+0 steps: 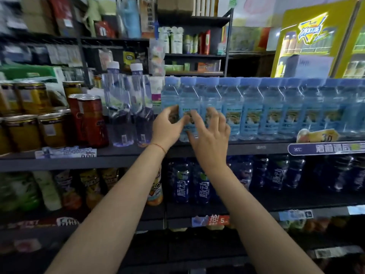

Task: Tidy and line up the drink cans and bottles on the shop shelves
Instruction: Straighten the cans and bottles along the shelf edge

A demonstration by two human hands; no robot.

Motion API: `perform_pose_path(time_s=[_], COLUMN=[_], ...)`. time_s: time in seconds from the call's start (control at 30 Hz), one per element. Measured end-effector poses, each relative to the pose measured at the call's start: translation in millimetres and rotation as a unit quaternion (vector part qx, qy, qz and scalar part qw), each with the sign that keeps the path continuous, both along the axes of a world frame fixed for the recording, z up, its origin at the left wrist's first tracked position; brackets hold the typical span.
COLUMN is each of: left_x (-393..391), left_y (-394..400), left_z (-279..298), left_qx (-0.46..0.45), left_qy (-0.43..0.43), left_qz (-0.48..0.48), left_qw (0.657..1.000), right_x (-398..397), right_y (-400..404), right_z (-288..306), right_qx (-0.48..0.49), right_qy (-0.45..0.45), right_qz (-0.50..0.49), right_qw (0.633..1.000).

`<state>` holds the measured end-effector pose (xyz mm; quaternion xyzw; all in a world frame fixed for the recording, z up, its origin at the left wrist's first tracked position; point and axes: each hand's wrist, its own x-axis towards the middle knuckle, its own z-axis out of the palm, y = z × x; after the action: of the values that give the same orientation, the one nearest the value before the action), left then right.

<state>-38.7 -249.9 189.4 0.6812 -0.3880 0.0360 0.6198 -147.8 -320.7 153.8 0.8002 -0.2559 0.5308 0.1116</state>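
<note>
As both bare forearms stretch up from the bottom of the frame, a person works at the left end of a long row of pale blue bottles [250, 107] on a dark shop shelf [217, 149]. The left hand [167, 127], a thin red cord at its wrist, has fingers and thumb curled toward the end bottle [186, 109]; whether that grip is closed on the bottle or only cupped just beside it cannot be told from the blur. The right hand [211, 133] is spread, its grip released, straight fingers laid against the front of the same bottle and its neighbour.

The step in hand appears to be squaring this end bottle with the rest of the row. The next move would likely call for a small nudge or turn, so the label faces out and the front stays flush with the shelf edge, without tipping the bottles packed close beside it.

Just left stand two tall clear bottles [128, 103], then red cans [88, 119] and gold-lidded cans [35, 131]. Behind the row, a yellow drinks cooler [308, 42] glows.
</note>
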Motion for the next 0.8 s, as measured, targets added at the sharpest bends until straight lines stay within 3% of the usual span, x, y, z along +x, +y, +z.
perform_pose_path(time_s=[0.17, 0.33, 0.53, 0.63, 0.7, 0.8], left_x=[-13.8, -18.7, -18.6, -4.3, 11.3, 46.5], left_y=[-6.0, -5.3, 33.2, 92.9, 149.3, 247.7], left_z=[-5.4, -5.9, 8.0, 2.7, -9.7, -37.8], left_qx=[0.013, 0.020, 0.087, 0.033, 0.012, 0.126], left_qy=[-0.038, -0.042, -0.035, -0.084, -0.063, 0.006], left_qz=[0.051, 0.070, -0.006, 0.108, 0.177, 0.205], left_qw=[0.998, 0.996, 0.996, 0.990, 0.982, 0.971], right_x=[2.7, 9.2, 7.8, 17.7, 29.0, 58.8], right_y=[-15.0, -16.7, 17.2, 60.1, 98.4, 170.1], right_z=[-10.2, -19.1, -17.4, -23.2, -31.1, -42.1], right_qx=[0.013, 0.007, 0.026, -0.008, 0.028, 0.144], right_qy=[0.001, 0.003, -0.072, -0.121, -0.092, 0.042], right_qz=[0.072, 0.084, 0.106, 0.191, 0.259, 0.307], right_qw=[0.997, 0.996, 0.991, 0.974, 0.961, 0.940])
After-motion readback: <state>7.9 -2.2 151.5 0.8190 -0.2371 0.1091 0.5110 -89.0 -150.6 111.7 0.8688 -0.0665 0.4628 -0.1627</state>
